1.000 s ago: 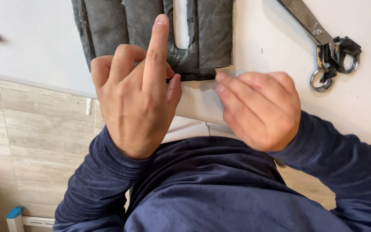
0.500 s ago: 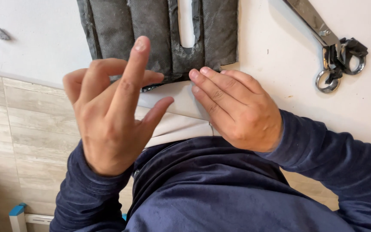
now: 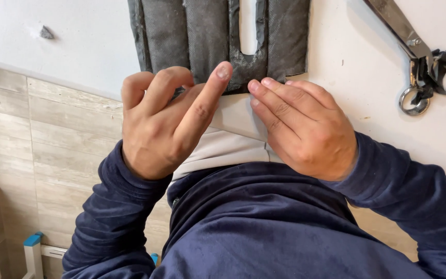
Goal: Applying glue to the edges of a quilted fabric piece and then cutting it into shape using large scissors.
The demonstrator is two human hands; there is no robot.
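Observation:
A dark grey padded fabric piece (image 3: 202,36) with stitched channels and a long slot lies on the white table (image 3: 78,41), its near edge at the table's front. My left hand (image 3: 163,121) hovers at that edge with the index finger stretched toward the fabric and the other fingers curled; it holds nothing. My right hand (image 3: 305,126) rests palm down just right of it, fingers together, fingertips touching the fabric's near edge. Whether anything is pinched under those fingers is hidden.
Large metal scissors (image 3: 414,57) with taped handles lie on the table at the far right. A small grey scrap (image 3: 46,33) sits at the far left. Beige floor tiles (image 3: 47,144) show below the table edge, with a blue-and-white object (image 3: 33,248) on them.
My left hand has dropped and tilted right, its index finger now pointing toward the fabric's edge. My right hand has slid left and forward until its fingertips meet the fabric.

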